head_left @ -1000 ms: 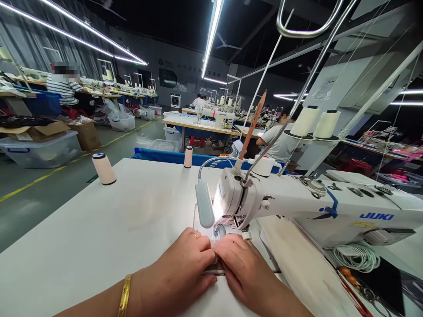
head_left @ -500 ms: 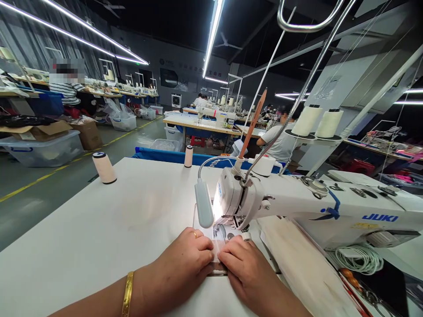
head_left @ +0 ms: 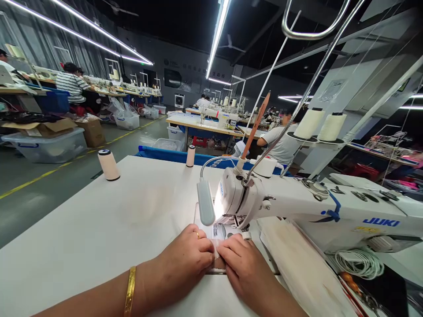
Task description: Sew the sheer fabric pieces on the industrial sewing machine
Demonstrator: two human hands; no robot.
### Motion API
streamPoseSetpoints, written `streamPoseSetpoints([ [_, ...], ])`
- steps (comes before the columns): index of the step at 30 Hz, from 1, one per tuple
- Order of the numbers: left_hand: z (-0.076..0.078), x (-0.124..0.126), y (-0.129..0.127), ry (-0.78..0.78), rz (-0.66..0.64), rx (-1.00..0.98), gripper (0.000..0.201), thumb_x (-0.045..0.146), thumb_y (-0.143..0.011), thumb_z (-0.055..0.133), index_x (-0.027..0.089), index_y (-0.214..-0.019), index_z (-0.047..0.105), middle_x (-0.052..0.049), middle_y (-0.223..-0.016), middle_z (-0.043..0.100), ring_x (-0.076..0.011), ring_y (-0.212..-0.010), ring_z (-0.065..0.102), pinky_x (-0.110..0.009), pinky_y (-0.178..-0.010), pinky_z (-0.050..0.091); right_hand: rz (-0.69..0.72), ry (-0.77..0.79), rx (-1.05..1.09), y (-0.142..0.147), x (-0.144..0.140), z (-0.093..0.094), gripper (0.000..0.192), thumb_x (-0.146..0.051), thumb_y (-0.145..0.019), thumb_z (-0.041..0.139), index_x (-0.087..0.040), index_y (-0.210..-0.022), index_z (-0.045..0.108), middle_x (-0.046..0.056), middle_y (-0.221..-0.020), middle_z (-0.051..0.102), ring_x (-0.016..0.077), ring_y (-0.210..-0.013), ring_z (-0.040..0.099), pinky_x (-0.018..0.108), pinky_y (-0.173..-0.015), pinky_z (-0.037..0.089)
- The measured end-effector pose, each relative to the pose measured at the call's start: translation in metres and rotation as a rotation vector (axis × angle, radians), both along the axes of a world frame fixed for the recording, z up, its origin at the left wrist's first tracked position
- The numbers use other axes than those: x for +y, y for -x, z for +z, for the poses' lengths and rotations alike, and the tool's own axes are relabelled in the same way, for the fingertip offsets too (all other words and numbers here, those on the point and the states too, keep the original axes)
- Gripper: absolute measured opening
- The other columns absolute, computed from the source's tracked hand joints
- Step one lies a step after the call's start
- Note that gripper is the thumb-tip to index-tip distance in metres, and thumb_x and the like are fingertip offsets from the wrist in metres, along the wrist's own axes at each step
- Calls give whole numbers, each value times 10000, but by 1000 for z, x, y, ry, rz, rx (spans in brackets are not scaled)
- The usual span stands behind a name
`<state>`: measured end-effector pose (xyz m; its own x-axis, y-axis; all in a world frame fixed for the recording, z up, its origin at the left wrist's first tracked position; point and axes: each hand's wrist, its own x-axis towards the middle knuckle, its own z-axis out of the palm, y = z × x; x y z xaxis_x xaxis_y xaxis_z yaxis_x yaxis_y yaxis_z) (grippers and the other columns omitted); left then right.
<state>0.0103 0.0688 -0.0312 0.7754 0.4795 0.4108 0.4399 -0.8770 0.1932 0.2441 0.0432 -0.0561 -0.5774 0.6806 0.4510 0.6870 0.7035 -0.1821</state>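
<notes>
A small strip of thin pale fabric (head_left: 216,247) lies just in front of the presser foot of a white sewing machine (head_left: 287,193). My left hand (head_left: 188,257) is closed at the strip's left edge, fingers curled and pressed down. On the opposite edge, my right hand (head_left: 243,264) pinches the fabric with thumb and fingers together. Much of the strip is hidden under both hands. A grey lamp head (head_left: 205,204) hangs over the needle area and lights it; the needle itself is hard to make out.
Two thread cones, one peach (head_left: 109,165) and one smaller (head_left: 191,156), stand on the white tabletop (head_left: 142,202). Right of the machine bed lies a beige fabric bundle (head_left: 304,259), with a coiled white cable (head_left: 360,262) beyond it. Other people sit at machines farther away.
The camera view has shifted slightly. Both hands remain beside the presser foot, and the pale strip between them looks shorter and more bunched than before.
</notes>
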Motion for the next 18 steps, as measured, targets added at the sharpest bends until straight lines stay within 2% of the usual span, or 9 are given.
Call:
streamPoseSetpoints([
  [3,-1,3,-1,1,26,11,229,-2,-894,626,214,-815,631,-4,-861,719,-195,-808,588,-376,-796,390,-22,-2,-7,-1,1,1,361,43,-883,498,-236,-1064,639,36,-975,696,220,-866,617,346,-722,420],
  [9,-3,2,-1,0,-17,-22,250,-28,-873,619,220,-838,616,19,-858,711,-183,-789,574,-355,-822,396,-28,-40,-2,0,1,2,355,45,-860,513,-225,-1043,653,56,-1021,736,241,-919,663,364,-737,475],
  [12,-5,4,-1,3,6,-10,250,-33,-845,622,215,-818,610,10,-842,708,-184,-779,583,-357,-812,404,-39,-71,-13,2,4,2,432,55,-841,506,-222,-1129,671,69,-1039,751,250,-920,677,369,-734,501],
  [18,-8,15,-1,-23,39,19,217,-17,-808,642,199,-799,633,-14,-855,713,-200,-773,607,-357,-775,421,-114,-49,2,4,10,1,454,28,-866,477,-222,-1176,696,95,-1141,770,269,-947,696,373,-719,551],
])
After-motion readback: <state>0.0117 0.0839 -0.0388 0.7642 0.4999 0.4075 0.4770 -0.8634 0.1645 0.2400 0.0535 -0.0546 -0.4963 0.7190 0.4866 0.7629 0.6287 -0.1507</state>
